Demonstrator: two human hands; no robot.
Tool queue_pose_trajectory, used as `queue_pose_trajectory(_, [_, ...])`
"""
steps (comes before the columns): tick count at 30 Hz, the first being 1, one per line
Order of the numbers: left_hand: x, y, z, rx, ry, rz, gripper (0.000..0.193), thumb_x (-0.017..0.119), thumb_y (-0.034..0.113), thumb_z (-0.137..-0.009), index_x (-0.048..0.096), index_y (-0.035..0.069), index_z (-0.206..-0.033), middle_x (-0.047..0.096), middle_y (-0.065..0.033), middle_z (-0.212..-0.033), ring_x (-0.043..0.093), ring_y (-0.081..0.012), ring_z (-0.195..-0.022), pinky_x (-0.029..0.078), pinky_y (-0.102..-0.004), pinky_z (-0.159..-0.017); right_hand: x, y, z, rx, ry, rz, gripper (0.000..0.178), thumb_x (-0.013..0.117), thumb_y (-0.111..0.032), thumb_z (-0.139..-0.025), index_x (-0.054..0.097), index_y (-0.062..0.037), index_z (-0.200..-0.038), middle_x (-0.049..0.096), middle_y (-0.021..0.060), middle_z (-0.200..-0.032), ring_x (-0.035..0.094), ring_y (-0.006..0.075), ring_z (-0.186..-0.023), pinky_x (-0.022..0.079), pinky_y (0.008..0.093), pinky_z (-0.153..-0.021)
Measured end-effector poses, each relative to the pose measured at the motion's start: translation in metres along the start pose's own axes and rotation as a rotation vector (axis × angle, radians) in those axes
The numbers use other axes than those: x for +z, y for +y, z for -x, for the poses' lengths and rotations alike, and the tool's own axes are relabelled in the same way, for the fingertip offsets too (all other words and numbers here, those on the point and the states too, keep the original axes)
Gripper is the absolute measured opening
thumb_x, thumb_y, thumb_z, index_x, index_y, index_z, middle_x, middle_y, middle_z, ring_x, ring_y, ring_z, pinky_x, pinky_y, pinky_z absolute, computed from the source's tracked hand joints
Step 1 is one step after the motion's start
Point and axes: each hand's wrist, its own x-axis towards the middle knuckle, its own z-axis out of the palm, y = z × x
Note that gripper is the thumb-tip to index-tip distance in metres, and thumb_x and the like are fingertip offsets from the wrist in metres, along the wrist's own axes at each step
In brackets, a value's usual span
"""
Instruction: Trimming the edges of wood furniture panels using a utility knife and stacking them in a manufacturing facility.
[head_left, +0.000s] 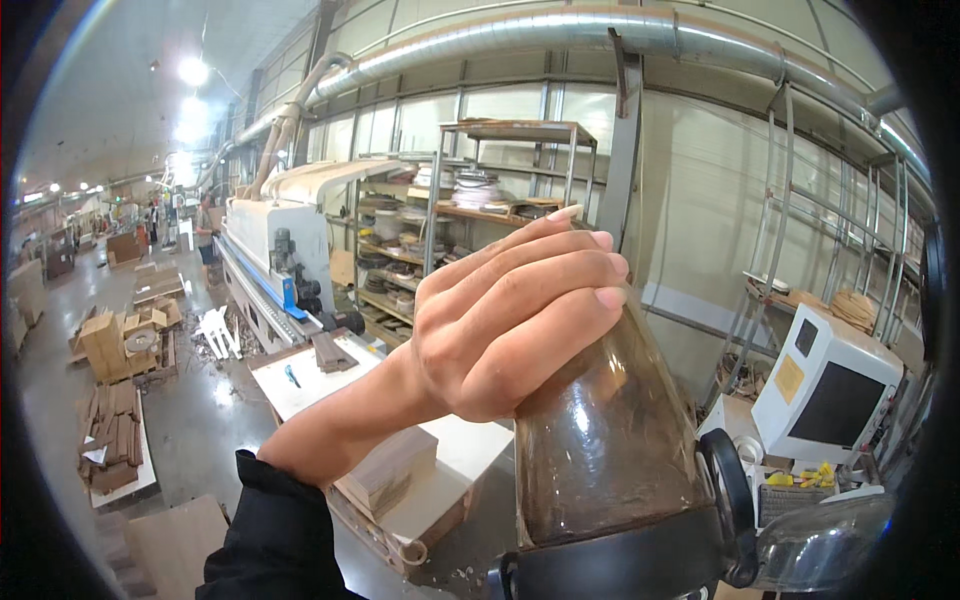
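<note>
In front of the shelves (515, 131), the left hand (510, 315) grasps a brown bottle (610, 450); the right hand's state cannot be told.

Pale panelled wall (700, 160), silver duct (540, 33) along top, metal shelving (515, 131) below; glossy grey floor (215, 395); bright ceiling lights (193, 72).
</note>
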Motion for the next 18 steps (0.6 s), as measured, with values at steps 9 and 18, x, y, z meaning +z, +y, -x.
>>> queue_pose_trajectory(9, [0.000, -0.017, -0.001, 0.075, -0.018, -0.033, 0.035, 0.082, 0.021, -0.094, 0.066, 0.000, -0.117, 0.079, -0.0199, -0.107, 0.081, -0.0340, -0.100, 0.069, -0.0500, -0.092, 0.022, -0.013, -0.029, -0.118, -0.096, -0.086, 0.118, 0.087, -0.057, -0.087, 0.028, 0.0076, -0.167, 0.029, 0.0262, -0.176, 0.037, 0.0404, -0.160, 0.035, 0.0507, -0.127])
queue_pose_trajectory(18, [-0.007, -0.027, -0.003, 0.064, -0.011, -0.047, 0.041, 0.085, 0.026, -0.093, 0.065, 0.004, -0.121, 0.079, -0.0179, -0.107, 0.081, -0.0321, -0.100, 0.070, -0.0485, -0.091, 0.046, -0.023, -0.058, -0.207, -0.201, -0.152, 0.122, 0.086, -0.060, -0.086, 0.027, 0.0077, -0.168, 0.030, 0.0265, -0.176, 0.037, 0.0406, -0.160, 0.033, 0.0507, -0.128])
